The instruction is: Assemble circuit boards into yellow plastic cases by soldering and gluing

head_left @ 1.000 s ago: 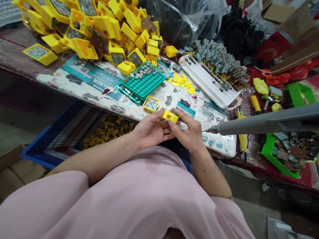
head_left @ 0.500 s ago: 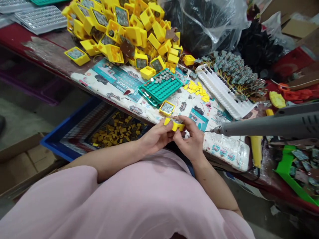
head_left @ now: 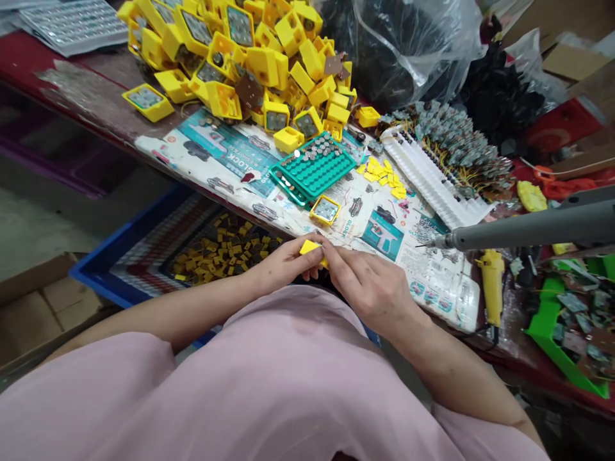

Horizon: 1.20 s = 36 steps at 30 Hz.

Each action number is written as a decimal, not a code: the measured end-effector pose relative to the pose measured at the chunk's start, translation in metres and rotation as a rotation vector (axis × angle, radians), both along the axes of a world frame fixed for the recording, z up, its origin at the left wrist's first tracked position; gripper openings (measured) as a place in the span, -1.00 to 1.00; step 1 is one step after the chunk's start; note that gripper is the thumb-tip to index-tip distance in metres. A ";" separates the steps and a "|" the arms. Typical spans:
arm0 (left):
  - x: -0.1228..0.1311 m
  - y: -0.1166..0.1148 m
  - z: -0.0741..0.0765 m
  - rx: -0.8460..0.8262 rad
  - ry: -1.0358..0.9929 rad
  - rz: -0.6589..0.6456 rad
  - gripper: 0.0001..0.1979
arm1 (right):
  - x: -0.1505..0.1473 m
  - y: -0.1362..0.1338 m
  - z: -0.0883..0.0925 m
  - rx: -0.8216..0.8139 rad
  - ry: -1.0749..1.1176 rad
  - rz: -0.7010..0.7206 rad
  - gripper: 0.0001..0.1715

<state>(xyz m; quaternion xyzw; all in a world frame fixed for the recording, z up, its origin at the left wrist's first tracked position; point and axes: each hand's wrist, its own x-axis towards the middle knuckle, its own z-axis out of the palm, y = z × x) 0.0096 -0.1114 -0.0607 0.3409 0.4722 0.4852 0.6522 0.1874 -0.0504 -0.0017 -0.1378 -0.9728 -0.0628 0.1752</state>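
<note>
Both my hands meet just below the table's near edge, over my lap. My left hand [head_left: 283,264] and my right hand [head_left: 366,283] pinch the same small yellow plastic housing [head_left: 311,248], fingers closed on it from either side. Another yellow housing [head_left: 325,209] with a grey insert lies on the printed paper sheet [head_left: 398,246] just beyond my fingers. A green tray [head_left: 317,171] with several small metal discs sits behind that one.
A big heap of yellow housings [head_left: 250,57] fills the back left. A white rack with circuit boards [head_left: 444,160] lies at the right. A grey power tool [head_left: 528,227] hangs in from the right. A blue crate [head_left: 129,262] of small parts stands under the table.
My hands have dropped from above the paper sheet to below the table edge, closer to my body, still holding the yellow housing. The view has shifted slightly.
</note>
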 end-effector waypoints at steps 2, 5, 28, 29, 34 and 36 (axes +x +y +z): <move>-0.004 -0.001 0.000 0.006 0.048 -0.019 -0.37 | -0.002 0.001 0.001 -0.019 -0.035 0.011 -0.61; -0.008 -0.003 -0.004 -0.015 0.077 -0.037 -0.33 | -0.007 0.001 -0.001 0.044 -0.054 0.040 -0.66; -0.035 -0.006 -0.013 -0.305 -0.438 0.041 -0.62 | -0.013 0.043 -0.051 -0.493 0.408 -0.247 -0.50; -0.034 -0.005 -0.012 -0.278 -0.382 0.040 -0.63 | -0.009 0.040 -0.050 -0.586 0.471 -0.272 -0.50; -0.026 0.002 -0.001 -0.013 0.017 0.091 -0.65 | 0.005 0.028 -0.043 -1.620 0.607 -0.368 -0.22; -0.023 0.006 0.005 0.102 0.186 0.094 -0.62 | 0.006 0.024 -0.040 -1.926 0.581 -0.380 -0.17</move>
